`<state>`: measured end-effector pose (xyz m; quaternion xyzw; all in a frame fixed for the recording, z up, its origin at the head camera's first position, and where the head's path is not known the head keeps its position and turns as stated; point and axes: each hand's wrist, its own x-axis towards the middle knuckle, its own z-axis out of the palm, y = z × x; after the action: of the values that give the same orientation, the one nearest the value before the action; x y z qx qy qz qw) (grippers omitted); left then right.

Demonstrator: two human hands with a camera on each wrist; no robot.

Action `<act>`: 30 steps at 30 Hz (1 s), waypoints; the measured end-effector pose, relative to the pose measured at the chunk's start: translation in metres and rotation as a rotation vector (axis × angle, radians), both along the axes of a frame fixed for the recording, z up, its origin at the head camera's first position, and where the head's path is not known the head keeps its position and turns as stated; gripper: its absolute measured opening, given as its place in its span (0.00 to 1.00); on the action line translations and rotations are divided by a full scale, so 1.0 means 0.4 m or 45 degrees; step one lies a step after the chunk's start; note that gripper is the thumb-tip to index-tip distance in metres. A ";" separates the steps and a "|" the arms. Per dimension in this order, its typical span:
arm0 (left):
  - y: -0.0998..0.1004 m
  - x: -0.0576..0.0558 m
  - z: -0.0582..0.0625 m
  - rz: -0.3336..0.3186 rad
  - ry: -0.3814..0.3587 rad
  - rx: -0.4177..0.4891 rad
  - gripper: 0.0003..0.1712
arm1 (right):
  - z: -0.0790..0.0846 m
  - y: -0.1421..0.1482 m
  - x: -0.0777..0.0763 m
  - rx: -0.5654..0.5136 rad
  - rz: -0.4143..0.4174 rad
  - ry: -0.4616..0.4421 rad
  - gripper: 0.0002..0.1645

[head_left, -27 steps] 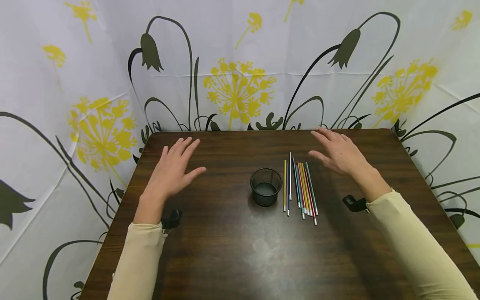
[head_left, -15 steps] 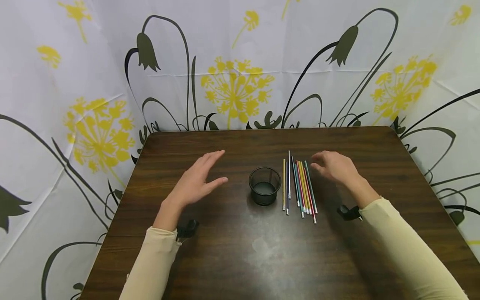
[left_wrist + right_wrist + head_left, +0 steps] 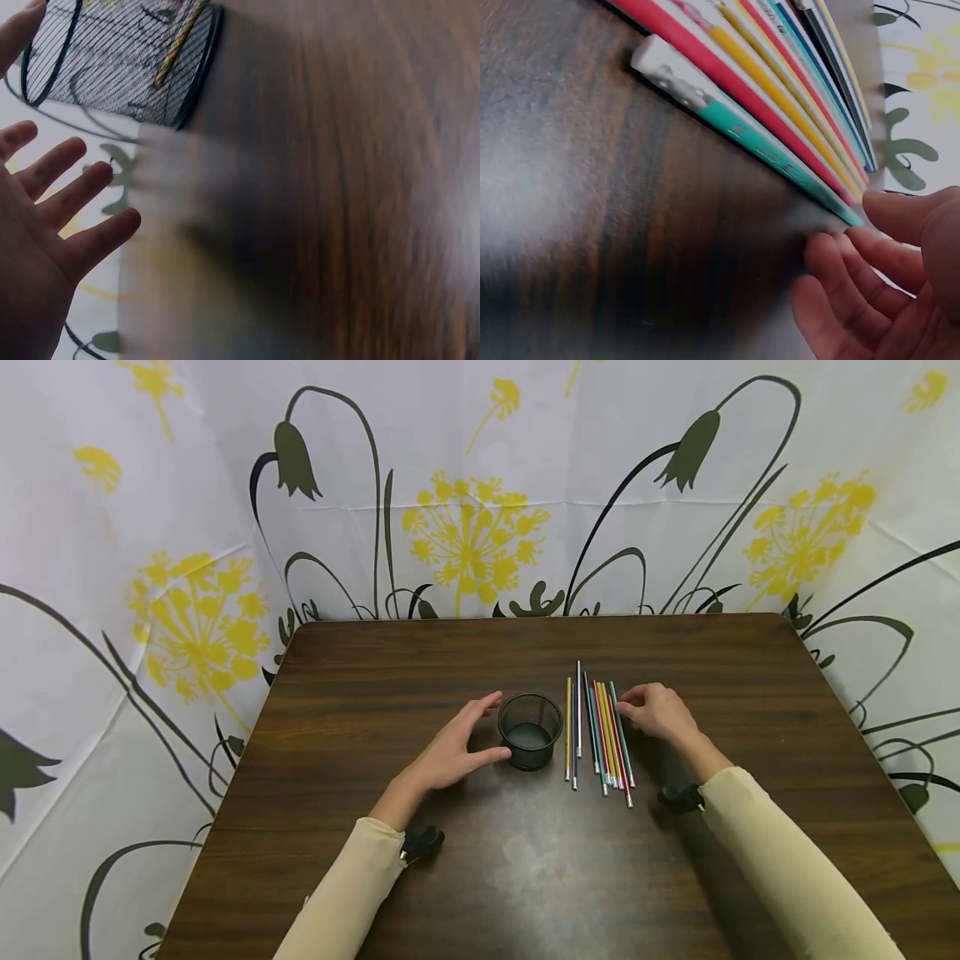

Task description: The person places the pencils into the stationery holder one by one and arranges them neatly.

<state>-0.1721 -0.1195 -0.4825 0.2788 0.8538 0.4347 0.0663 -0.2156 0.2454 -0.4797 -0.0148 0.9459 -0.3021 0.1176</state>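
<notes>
Just left of the mesh cup (image 3: 530, 758), the left hand (image 3: 450, 752) spreads its fingers; right of it, the right hand (image 3: 660, 712) is at a green pencil (image 3: 622, 739), whether pinching I cannot tell.

Looks indoors — shows a dark wood-grain table (image 3: 540, 877) enclosed by flower-printed white cloth (image 3: 570, 527) — could be home or studio, cannot tell.
</notes>
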 end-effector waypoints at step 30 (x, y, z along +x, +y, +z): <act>0.092 0.006 -0.017 -0.017 -0.069 0.287 0.54 | 0.023 -0.044 0.013 0.437 -0.085 0.066 0.15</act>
<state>-0.1696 -0.0826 -0.4891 0.2782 0.7955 0.5350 0.0603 -0.2104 0.2280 -0.4705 0.0291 0.9862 -0.1396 0.0837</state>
